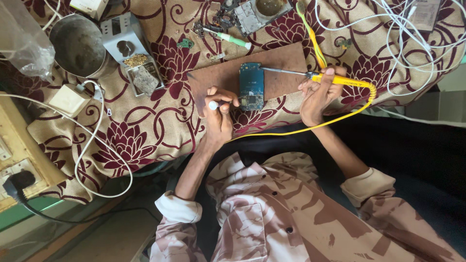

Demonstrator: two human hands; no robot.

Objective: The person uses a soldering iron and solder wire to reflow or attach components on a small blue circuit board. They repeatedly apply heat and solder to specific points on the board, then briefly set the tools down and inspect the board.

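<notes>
At the upper left corner we see a clear plastic bag, crumpled, beside a dull metal pot; a small white box is cut off by the top edge, and a pale flat package lies among white cables at the upper right. Any printing on them is too small for us to make out.

A blue circuit board lies on a brown board, which rests on the maroon floral cloth covering the table. The circuit board's long axis runs away from the person, its near end towards the torso.

The left hand is curled, fingers closed round a small white-tipped object, most of it hidden in the grip, so we cannot tell what it is; the fingertips sit just beside the circuit board's left edge. The right hand is closed round the yellow handle of a soldering iron, held like a pen. The iron lies nearly level, its thin metal shaft pointing left, the tip at the circuit board's upper right corner; whether it touches we cannot tell. Its yellow cord loops back towards the torso.

A white plug adapter lies at the left, and a green-handled tool sits above the brown board.
</notes>
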